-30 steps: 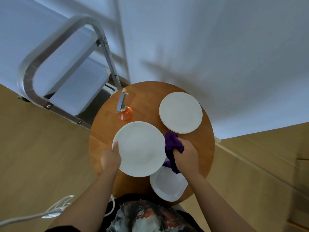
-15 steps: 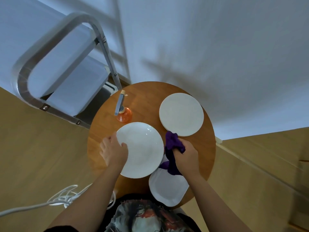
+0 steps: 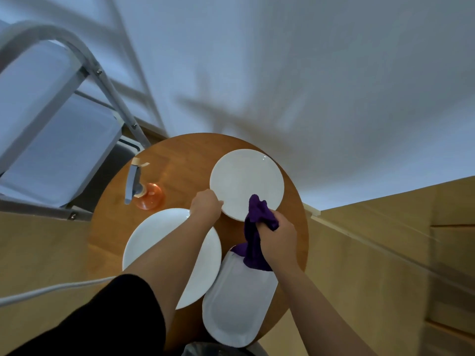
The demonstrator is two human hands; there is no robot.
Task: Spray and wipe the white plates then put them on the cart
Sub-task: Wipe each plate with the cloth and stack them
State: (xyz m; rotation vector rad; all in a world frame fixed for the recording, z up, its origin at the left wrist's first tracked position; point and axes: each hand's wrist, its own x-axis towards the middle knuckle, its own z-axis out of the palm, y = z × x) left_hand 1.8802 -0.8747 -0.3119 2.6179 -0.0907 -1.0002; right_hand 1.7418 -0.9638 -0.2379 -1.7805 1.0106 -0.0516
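White plates on round wooden table [image 3: 180, 155]; both hands over it.
Left hand [image 3: 207, 205] reaches across the large round white plate [image 3: 154, 242], fingers at the near-left rim of the smaller round white plate [image 3: 246, 181]; whether they grip it, cannot tell. Right hand [image 3: 279, 237] is clenched around a bunched purple cloth [image 3: 257, 227], overlapping that plate's near edge and trailing onto the oblong white dish [image 3: 239, 304]. Orange spray bottle [image 3: 146, 194] stands left; grey metal cart [image 3: 51, 140] beyond the table's left edge.

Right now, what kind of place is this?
Probably a dining or kitchen service corner, though it could be a staged room: a small round wooden table with white plates, a spray bottle, and a metal cart by a plain wall.
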